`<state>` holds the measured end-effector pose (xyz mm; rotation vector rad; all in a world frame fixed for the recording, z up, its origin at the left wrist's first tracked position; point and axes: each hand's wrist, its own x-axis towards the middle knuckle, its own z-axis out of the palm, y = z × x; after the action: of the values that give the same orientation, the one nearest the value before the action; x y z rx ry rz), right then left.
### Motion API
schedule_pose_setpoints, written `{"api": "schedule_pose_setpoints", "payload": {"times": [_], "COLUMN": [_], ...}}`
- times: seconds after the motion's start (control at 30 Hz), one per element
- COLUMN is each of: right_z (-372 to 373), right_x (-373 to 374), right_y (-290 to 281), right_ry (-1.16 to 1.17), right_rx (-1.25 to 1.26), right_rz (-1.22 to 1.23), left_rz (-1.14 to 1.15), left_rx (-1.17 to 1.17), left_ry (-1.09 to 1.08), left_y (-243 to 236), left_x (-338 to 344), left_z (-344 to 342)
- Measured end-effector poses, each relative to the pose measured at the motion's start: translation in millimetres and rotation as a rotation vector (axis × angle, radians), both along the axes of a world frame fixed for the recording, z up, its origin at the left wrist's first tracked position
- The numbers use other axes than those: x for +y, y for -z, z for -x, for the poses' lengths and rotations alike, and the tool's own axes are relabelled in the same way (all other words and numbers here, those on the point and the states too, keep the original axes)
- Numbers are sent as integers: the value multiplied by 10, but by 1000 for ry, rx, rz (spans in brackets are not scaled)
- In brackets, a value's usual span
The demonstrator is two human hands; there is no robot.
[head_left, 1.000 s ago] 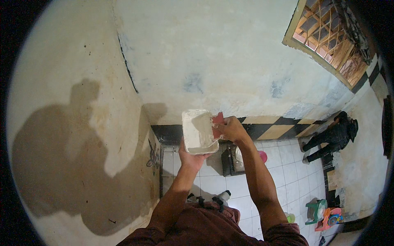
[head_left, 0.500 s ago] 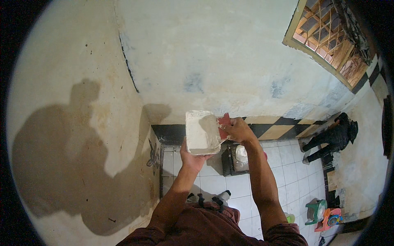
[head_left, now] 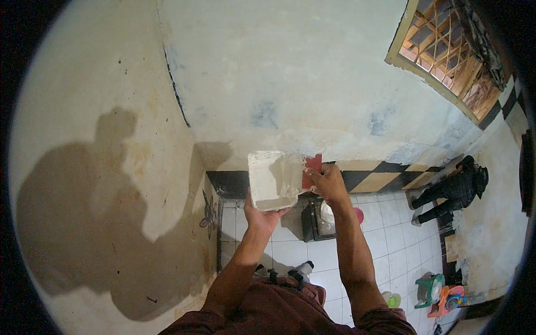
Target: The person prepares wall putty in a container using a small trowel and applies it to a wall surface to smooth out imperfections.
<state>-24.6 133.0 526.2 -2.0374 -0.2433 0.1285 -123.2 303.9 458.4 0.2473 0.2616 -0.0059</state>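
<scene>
My left hand (head_left: pixel 262 216) supports a white rectangular tub (head_left: pixel 272 181) from below, its fingers round the near end. Pale paste, like wall putty, coats the inside and rim of the tub. In my right hand (head_left: pixel 330 183) is a flat red putty scraper (head_left: pixel 312 170), pinched between thumb and fingers. The scraper stands upright just beside the tub's right edge, with pale smears on its blade. Whether it touches the rim I cannot tell. Ahead rises a wall (head_left: pixel 268 72) with patchy pale filler and bluish spots.
A dark box-like stand (head_left: pixel 310 223) with a white bag (head_left: pixel 327 212) is on the tiled floor (head_left: pixel 357 245) below my hands. Another person (head_left: pixel 455 190) in dark clothes works at the right wall. Green (head_left: pixel 429 290) and orange (head_left: pixel 445 301) stools stand lower right. A barred window (head_left: pixel 446 50) is upper right.
My right hand and the scraper have moved a little to the right, away from the tub's inside. The tub has shifted slightly left in my left hand.
</scene>
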Motion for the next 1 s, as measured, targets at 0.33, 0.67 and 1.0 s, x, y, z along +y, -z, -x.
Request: {"api": "schedule_pose_setpoints", "payload": {"times": [0.33,0.67,1.0], "right_z": [-81,-232,-349], "right_x": [-34,-86,-73], "right_y": [109,206,196], "right_ry": [115,198,283], "right_rx": [-104,-286,-413], "right_rz": [-41,-122,-37], "left_rz": [-22,2,73], "left_rx": [-19,-119,-106], "left_ry": [13,61,94], "left_y": [-49,39,80], "left_x": [-20,-43,-68], "left_z": [51,38,-1]}}
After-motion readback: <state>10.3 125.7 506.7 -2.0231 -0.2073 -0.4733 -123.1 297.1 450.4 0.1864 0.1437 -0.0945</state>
